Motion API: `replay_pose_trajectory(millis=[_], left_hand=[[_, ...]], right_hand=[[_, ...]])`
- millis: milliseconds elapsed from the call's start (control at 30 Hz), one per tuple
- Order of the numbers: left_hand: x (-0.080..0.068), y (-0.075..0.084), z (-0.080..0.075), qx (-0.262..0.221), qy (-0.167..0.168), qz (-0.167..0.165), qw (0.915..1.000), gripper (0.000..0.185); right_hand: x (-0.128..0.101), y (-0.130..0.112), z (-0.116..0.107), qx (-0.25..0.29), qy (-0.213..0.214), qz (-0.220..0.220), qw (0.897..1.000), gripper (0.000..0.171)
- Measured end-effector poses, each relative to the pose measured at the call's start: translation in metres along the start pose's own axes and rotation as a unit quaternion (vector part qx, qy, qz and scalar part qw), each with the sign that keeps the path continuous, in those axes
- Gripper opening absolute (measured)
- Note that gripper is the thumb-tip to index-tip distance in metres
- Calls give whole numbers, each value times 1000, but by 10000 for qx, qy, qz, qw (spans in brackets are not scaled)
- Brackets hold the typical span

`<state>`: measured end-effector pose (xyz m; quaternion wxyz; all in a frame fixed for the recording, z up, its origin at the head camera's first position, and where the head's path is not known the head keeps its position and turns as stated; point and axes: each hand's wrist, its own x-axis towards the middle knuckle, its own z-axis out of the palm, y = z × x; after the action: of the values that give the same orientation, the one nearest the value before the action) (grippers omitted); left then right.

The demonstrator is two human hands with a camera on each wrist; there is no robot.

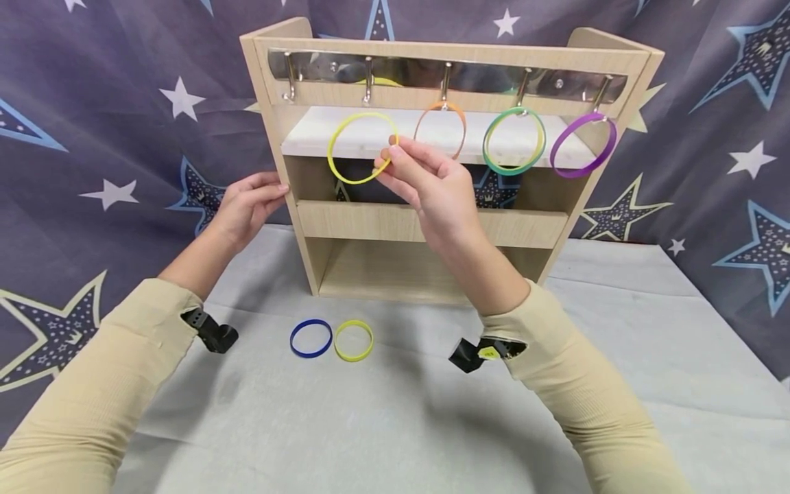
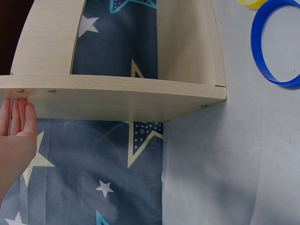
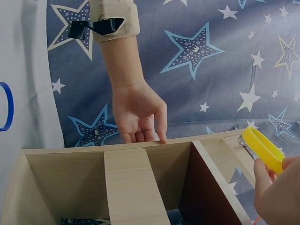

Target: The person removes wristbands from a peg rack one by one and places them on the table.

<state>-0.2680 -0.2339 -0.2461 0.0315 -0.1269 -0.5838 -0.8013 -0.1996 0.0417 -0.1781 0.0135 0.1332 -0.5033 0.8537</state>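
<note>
Pinching a yellow ring (image 1: 361, 147) in my right fingers (image 1: 395, 159), I held it before the rack (image 1: 432, 226), just under a hook (image 1: 367, 82); my left hand (image 1: 247, 206), fingers straight together, pressed the rack's side.

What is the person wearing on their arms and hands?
Both arms are covered by long, close-fitting beige sleeves that end near the wrists. A black strap sits at each cuff, and the one by the right hand carries a small yellow tag. The left hand and the right hand are bare, without gloves.
</note>
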Motion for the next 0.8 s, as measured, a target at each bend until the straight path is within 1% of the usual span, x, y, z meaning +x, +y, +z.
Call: replay_pose_trajectory(millis=[100,233,300,467,567,767,800], left_hand=[[0,0,0,-12,-13,0,10000,10],[0,-1,0,-56,-14,16,10000,11],[0,-1,0,-36,-10,15,10000,11],[1,0,1,63,9,-50,10000,9],[0,-1,2,53,29,-81,9999,9],[0,0,0,-4,9,-14,10000,10],[0,0,0,5,0,-8,10000,10]], right_hand=[[-1,2,-2,23,-9,113,9999,33],[-3,7,-8,167,35,409,9990,14],[-3,9,-11,195,70,608,9979,8],[-4,16,-21,348,138,1180,9923,8],[-4,20,-26,408,107,1477,9881,11],[-3,28,-37,388,7,1836,9822,13],[-3,29,-39,360,-4,1873,9816,15]])
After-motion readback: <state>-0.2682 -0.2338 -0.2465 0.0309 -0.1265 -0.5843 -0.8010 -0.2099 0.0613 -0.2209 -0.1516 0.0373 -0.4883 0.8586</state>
